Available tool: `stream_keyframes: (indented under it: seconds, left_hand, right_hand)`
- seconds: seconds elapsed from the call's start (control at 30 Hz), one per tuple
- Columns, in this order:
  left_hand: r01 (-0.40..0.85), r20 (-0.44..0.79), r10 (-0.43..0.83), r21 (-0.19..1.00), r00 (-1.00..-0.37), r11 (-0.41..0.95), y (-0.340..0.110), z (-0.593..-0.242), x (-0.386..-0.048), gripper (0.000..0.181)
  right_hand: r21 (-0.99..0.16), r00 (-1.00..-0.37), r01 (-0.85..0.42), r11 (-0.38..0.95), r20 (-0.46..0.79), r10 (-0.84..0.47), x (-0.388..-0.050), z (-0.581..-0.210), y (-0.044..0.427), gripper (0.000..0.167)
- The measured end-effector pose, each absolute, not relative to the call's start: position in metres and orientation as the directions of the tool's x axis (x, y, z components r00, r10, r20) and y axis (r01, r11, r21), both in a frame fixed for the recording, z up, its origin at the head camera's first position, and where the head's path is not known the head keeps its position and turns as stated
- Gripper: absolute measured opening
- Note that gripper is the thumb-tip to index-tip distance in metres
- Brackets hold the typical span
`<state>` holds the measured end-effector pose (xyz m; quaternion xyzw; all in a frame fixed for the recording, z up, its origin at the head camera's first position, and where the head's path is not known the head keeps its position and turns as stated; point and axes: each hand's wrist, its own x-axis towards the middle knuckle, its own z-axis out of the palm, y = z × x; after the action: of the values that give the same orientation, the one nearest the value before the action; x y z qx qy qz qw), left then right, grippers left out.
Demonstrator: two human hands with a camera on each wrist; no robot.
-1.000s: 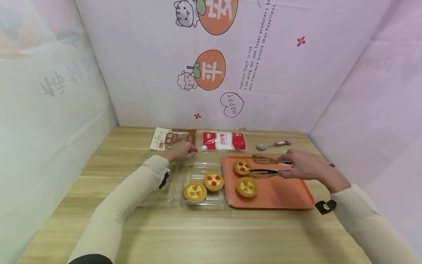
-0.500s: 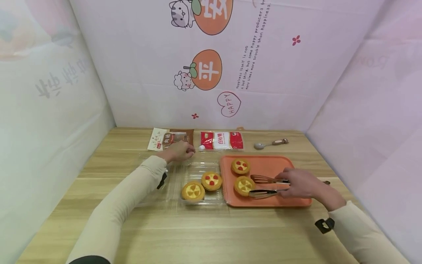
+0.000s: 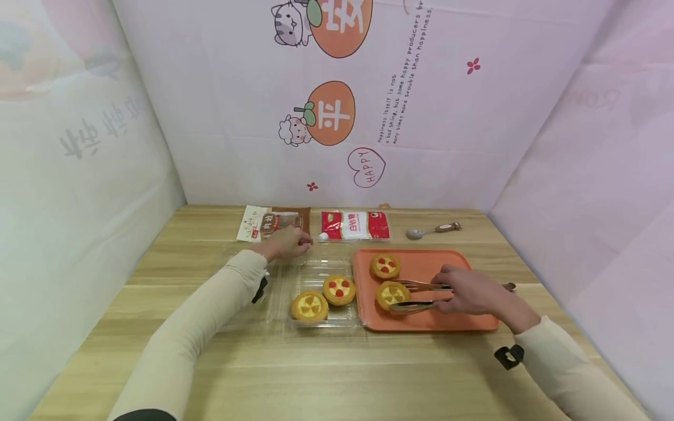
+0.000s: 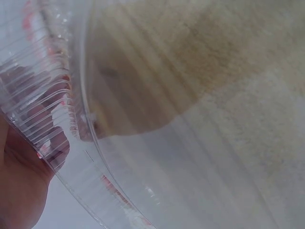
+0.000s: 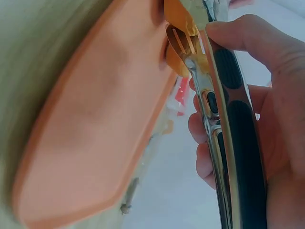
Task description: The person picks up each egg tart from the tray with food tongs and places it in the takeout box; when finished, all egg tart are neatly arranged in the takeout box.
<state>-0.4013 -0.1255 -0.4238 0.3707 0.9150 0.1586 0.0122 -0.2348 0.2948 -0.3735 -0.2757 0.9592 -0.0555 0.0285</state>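
My right hand (image 3: 468, 290) grips metal tongs (image 3: 421, 305); their two arms lie on either side of the front tart (image 3: 392, 294) on the orange tray (image 3: 453, 321). Dark grip pads of the tongs (image 5: 245, 162) show in the right wrist view. Behind that tart sits one with red pieces (image 3: 385, 266). My left hand (image 3: 286, 242) holds the clear plastic container (image 3: 321, 269) at its back edge, with its fingers curled round the clear rim (image 4: 43, 105) in the left wrist view. Inside are a yellow tart (image 3: 309, 306) and a red-topped tart (image 3: 339, 290).
A brown and white packet (image 3: 253, 223) lies at the back left, partly behind my left hand. Right of it are a red and white packet (image 3: 355, 225) and a spoon (image 3: 416, 234). Another handle end (image 3: 509, 286) shows beyond my right hand. Fabric walls enclose the wooden table (image 3: 274, 374).
My right hand has moved the tongs down and toward the left, from above the tray to around the front tart. My left hand stays at the container's back edge.
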Motion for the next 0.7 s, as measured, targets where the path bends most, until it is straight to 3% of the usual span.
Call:
stream_keyframes:
  seconds: [0.2,0.47,0.7]
  left_hand:
    - [0.657,0.073,0.67,0.297,-0.739,0.693,-0.126,-0.422,-0.401,0.025]
    - [0.625,0.035,0.649,0.314,-0.76,0.715,-0.125,-0.419,-0.397,0.027]
    - [0.661,0.077,0.672,0.292,-0.737,0.692,-0.124,-0.42,-0.4,0.025]
  right_hand:
    - [-0.084,-0.839,-0.542,0.836,0.008,-0.543,-0.249,-0.342,0.285,0.04]
    - [0.05,-0.758,-0.648,0.76,0.059,-0.65,-0.286,-0.303,0.233,0.046]
    - [0.071,-0.716,-0.698,0.713,-0.034,-0.697,-0.308,-0.303,0.18,0.048]
